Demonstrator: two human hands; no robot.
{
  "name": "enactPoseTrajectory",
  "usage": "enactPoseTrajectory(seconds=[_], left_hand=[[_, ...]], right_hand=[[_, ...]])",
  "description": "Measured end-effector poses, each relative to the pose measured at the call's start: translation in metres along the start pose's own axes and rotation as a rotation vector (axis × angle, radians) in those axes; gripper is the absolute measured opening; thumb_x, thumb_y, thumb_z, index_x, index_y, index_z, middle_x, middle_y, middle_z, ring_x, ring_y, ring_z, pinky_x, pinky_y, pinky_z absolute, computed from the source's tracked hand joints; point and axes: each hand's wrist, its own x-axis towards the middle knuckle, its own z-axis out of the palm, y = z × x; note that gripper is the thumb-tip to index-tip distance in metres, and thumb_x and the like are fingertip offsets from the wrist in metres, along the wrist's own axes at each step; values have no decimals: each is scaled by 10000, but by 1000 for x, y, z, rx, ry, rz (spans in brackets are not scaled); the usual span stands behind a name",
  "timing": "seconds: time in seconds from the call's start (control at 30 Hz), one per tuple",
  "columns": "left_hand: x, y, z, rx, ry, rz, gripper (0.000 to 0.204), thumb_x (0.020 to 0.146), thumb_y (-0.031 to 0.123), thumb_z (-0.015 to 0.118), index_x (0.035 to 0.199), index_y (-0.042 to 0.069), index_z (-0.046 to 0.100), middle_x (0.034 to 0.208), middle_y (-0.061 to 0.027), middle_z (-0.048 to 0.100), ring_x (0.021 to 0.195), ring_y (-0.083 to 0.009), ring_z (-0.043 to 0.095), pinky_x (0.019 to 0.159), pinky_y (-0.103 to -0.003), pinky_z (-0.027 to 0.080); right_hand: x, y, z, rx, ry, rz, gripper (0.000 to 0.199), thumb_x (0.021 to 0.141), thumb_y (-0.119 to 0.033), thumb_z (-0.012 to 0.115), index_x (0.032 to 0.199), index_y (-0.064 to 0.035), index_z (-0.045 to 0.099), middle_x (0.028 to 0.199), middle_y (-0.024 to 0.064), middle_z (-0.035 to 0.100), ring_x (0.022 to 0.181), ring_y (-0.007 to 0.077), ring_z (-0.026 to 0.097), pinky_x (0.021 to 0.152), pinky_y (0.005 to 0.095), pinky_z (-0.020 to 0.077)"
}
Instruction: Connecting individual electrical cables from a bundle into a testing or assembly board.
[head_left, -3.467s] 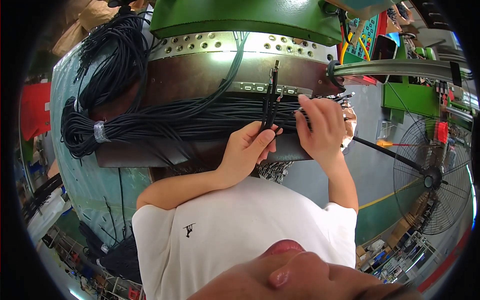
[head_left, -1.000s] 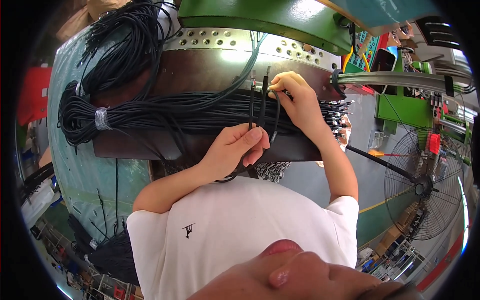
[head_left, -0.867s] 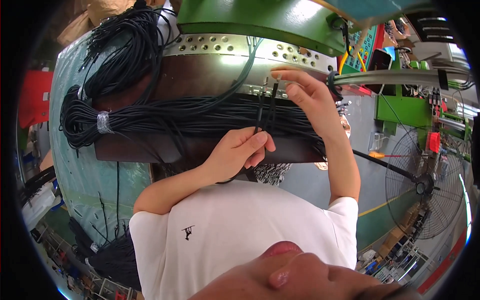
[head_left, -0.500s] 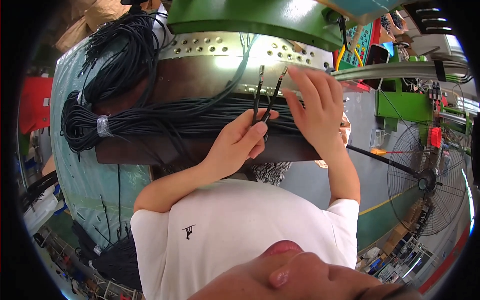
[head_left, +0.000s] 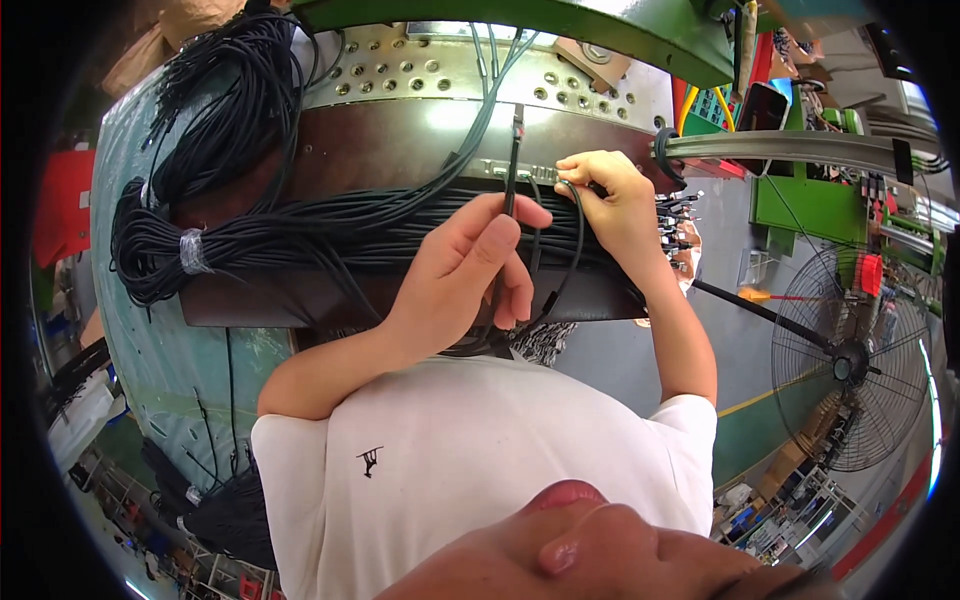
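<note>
My left hand (head_left: 465,265) holds a black cable (head_left: 513,165) upright between thumb and fingers, its metal-tipped end pointing away from me. To the right, my right hand (head_left: 615,205) pinches the end of a second black cable (head_left: 579,235) at a slotted metal strip (head_left: 510,171). That cable loops down toward me from the fingertips, which partly hide its end. Beneath both hands a thick bundle of black cables (head_left: 390,240) lies across a dark brown board (head_left: 385,140).
Clear tape (head_left: 196,251) binds the bundle's left end. More black cables (head_left: 235,110) heap up behind it. A perforated metal plate (head_left: 390,75) and a green machine (head_left: 600,35) stand beyond the board. A large fan (head_left: 852,360) is at the right.
Half a second ago my left hand held two cable ends and my right hand was open beside them. Now one of those cables is in my right hand at the metal strip.
</note>
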Motion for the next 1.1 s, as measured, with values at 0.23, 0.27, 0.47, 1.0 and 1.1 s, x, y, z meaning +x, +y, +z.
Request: enactPoseTrajectory(seconds=[0.23, 0.27, 0.47, 1.0, 1.1], left_hand=[[22, 3, 9, -224, -97, -357, 307, 1007, 288, 338, 1038, 23, 492, 634, -153, 607, 446, -179, 533, 450, -264, 444], [24, 6, 16, -210, -161, -419, 305, 1005, 286, 337, 1027, 28, 497, 657, -156, 620, 456, -180, 544, 462, -271, 446], [7, 30, 4, 819, -279, -24, 207, 912, 155, 553, 984, -22, 635, 814, -108, 690, 706, -170, 676, 665, -257, 518], [141, 48, -103, 260, 306, 176, 380, 981, 306, 476, 1174, -14, 546, 1056, -116, 636, 905, -173, 610, 847, -285, 496], [167, 29, -81, -172, 9, -47, 406, 990, 352, 440, 1121, -17, 549, 978, -127, 649, 839, -186, 634, 805, -317, 536]], right_hand=[[1, -20, -17, -443, 203, -453, 329, 707, -23, 691, 1026, -65, 621, 922, 59, 627, 794, 250, 605, 715, 355, 481], [2, -29, -17, -443, 133, -530, 315, 697, -10, 684, 1001, -59, 621, 916, 62, 628, 790, 248, 607, 711, 353, 480], [-11, 5, -16, -250, 154, -268, 204, 709, 4, 689, 885, -41, 597, 822, 75, 629, 768, 262, 610, 680, 349, 463], [10, -7, -30, -280, -264, -214, 219, 724, 102, 593, 917, -2, 585, 854, 111, 575, 838, 285, 583, 735, 344, 475], [58, -1, -49, -67, -282, -267, 222, 774, 0, 606, 995, -4, 619, 912, 99, 622, 914, 220, 591, 779, 322, 481]])
